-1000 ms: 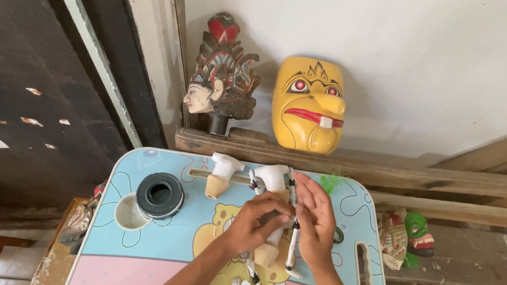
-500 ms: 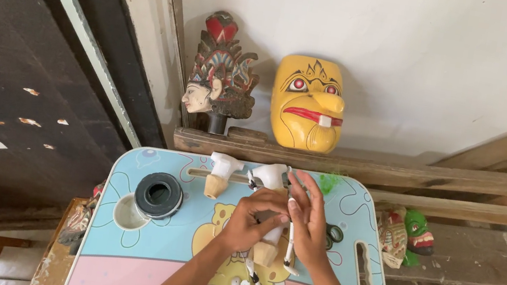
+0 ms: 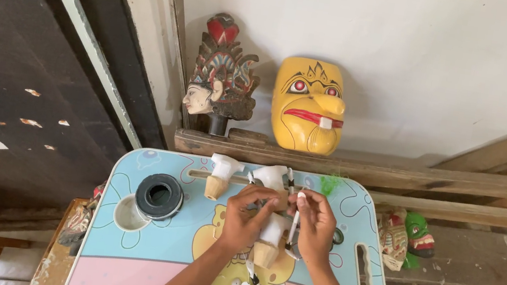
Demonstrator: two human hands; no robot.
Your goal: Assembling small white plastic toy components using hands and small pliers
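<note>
Mid-assembly at counter [image 3: 113,256] centre: left hand [image 3: 246,216] grip clenched on white-and-tan puppet piece [image 3: 268,241], right hand [image 3: 316,224] pinching thin white rod [image 3: 296,214] beside it; two similar pieces [image 3: 221,175] untouched at 12 o'clock, black tape roll [image 3: 159,196] at 9.

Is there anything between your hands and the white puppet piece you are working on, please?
Nothing visible. The left hand and right hand already touch the white puppet piece over the small table; the black tape roll lies apart, to the left.
</note>
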